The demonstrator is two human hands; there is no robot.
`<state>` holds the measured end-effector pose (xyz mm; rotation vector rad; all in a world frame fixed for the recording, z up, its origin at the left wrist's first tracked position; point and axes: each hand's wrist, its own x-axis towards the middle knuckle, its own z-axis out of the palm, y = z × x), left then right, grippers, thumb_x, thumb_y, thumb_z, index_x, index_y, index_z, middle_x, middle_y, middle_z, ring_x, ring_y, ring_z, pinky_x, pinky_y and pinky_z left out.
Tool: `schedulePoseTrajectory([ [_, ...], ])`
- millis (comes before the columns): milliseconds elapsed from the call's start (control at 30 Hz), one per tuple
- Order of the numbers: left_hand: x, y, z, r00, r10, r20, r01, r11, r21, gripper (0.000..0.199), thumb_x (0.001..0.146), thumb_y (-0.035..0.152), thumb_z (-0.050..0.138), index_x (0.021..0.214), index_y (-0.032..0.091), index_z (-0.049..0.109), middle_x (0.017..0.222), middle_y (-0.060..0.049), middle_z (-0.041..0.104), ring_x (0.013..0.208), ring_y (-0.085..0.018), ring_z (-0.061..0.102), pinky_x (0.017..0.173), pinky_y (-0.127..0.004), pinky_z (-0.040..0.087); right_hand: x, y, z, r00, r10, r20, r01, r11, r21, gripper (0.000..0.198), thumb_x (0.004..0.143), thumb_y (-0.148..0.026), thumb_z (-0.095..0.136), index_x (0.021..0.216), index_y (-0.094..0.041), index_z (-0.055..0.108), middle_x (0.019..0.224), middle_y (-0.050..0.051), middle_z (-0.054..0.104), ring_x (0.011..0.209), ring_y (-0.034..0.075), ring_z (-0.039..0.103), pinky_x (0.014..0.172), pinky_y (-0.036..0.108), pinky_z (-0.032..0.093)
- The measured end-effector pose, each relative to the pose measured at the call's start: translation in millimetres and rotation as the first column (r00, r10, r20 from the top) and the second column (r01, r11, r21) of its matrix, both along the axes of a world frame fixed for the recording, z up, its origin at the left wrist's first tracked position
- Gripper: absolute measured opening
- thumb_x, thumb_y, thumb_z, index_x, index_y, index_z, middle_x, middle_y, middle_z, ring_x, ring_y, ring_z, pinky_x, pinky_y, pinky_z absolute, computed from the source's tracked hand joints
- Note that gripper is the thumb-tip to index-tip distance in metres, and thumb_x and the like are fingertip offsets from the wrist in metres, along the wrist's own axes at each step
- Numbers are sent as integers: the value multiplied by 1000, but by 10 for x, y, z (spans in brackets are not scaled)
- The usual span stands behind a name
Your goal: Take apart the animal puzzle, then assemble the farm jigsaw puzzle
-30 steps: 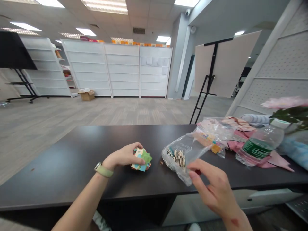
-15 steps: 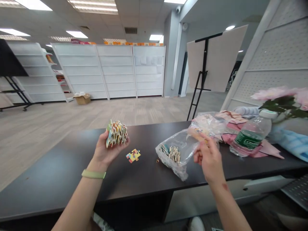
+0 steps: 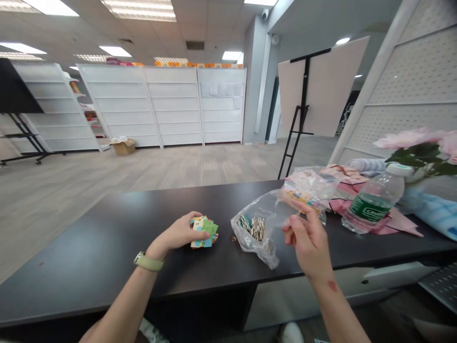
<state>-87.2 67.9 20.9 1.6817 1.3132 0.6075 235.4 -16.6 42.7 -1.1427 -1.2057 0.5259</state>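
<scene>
My left hand [image 3: 183,233] is closed round a stack of jigsaw puzzle pieces [image 3: 204,232], a green and light-blue piece facing up. The stack is low over the dark table, at the spot where a loose yellow piece lay; that piece is now hidden. To the right, a clear plastic bag [image 3: 262,205] lies with its mouth toward my right hand, and more puzzle pieces [image 3: 257,228] stand packed inside it. My right hand [image 3: 307,236] pinches the bag's edge between thumb and fingers. A tiny brown ring-like bit [image 3: 233,238] sits between the stack and the bag.
Behind my right hand lies another crinkled clear bag [image 3: 310,183] with pink and colourful contents. A water bottle [image 3: 374,200] with a green label stands on pink cloth [image 3: 400,221], near pink flowers [image 3: 407,139] and a blue checked cloth [image 3: 435,209]. The dark table's [image 3: 107,252] front edge runs below my wrists.
My left hand has come down and to the right with the stack and turned over, covering the loose yellow piece. My right hand stays almost in place at the bag.
</scene>
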Motion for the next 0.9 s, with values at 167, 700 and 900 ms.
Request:
schedulePoseTrajectory([
  [167,46,-41,86,986,10,-166,10,993,117,74,63,47,84,125,17,58,119,-11,69,108,-33,66,89,-39,53,-53,-24,32,999,-5,42,5,1000,-1,45,95,-45,54,133,-20,50,68,-3,61,46,11,51,45,23,44],
  [700,189,-382,645,833,-15,553,26,1000,-13,68,65,33,87,122,22,51,116,-10,71,97,-30,72,82,-41,58,56,-363,414,656,235,717,-184,971,-150,40,105,-38,33,78,-22,57,67,-1,57,61,15,55,59,27,38],
  [900,664,-933,1011,507,-115,854,462,873,-156,87,55,34,93,132,25,55,108,-9,74,88,-32,74,74,-40,61,-238,-465,394,553,351,756,-345,922,-176,28,101,-24,37,75,-21,46,70,-1,56,63,14,53,60,27,34],
])
